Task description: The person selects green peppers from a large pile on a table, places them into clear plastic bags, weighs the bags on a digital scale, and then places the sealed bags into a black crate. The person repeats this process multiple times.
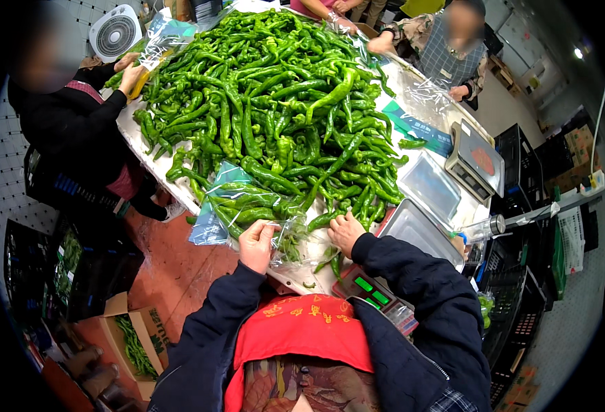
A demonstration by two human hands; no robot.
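My left hand [256,246] is closed on the edge of a clear plastic bag [209,221] with blue-green print. Several long green peppers lie inside that bag, on the near side of the big pepper heap [268,103]. To the right, my right hand [347,234] has its fingers curled at the end of a green pepper [324,220], beside the bag's crumpled opening. Part of its grip is hidden. Below it, a few small peppers [335,264] lie by the table's near edge.
A scale with a lit green display [372,291] and a metal tray [422,233] sit at my right. Farther right stands another scale [477,161]. Co-workers stand at the left [75,130] and far right [453,48]. A cardboard box of peppers [137,343] is on the floor.
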